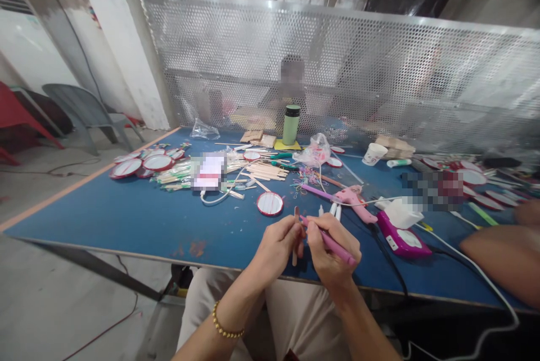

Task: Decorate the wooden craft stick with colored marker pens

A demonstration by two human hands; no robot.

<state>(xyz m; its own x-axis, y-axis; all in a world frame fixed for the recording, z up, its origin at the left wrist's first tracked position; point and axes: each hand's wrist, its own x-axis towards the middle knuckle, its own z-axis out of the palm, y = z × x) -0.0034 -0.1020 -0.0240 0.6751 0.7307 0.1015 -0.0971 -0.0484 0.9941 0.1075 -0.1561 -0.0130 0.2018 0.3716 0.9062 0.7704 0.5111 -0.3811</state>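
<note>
My left hand [273, 248] is closed around a flat wooden craft stick [294, 258], held upright near the table's front edge. The stick's upper end looks darker, reddish brown. In my right hand [333, 260] is a pink-purple marker pen [342, 253], its tip pointing at the upper part of the stick; I cannot tell whether it touches. Just beyond my hands lies a small round disc with a red rim [270, 203]. White capped tubes [335, 212] lie behind my right hand.
On the blue table [139, 209] are a pink glue gun [356, 202], a magenta power strip [403, 240] with cables, loose sticks [265, 171], a phone [208, 171], a green bottle [291, 126] and a paper cup [374, 154]. Another person's arm [502, 254] rests at the right.
</note>
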